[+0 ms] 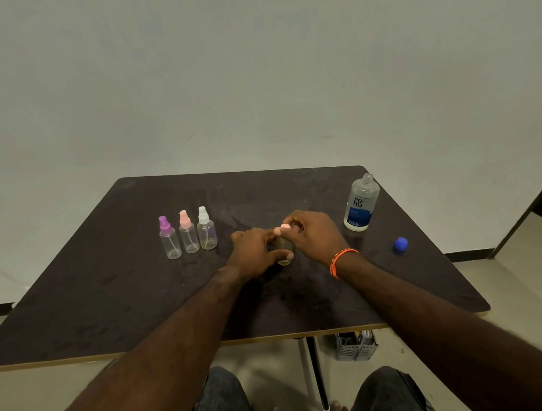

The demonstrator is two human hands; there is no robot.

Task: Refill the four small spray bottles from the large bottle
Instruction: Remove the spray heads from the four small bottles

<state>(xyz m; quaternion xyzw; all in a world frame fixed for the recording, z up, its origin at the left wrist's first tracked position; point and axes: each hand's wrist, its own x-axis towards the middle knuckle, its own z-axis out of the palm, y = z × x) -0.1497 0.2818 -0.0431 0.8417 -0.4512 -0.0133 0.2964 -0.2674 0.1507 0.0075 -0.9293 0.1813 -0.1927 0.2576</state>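
Observation:
Three small clear spray bottles stand in a row at the table's left: a purple-topped one (169, 238), a pink-topped one (188, 232) and a white-topped one (206, 229). A fourth small bottle (284, 250) stands at the table's middle, mostly hidden. My left hand (256, 252) wraps around its body. My right hand (313, 234) pinches its pink spray top (285, 227) from above. The large clear bottle (360, 203) with a blue label stands uncapped at the back right. Its blue cap (400, 245) lies on the table to the right.
The dark table (111, 292) has a pale front edge. A grey slotted basket (356, 347) sits on the floor under the table beside a table leg (316, 372). My knees show at the bottom. A wall runs close behind the table.

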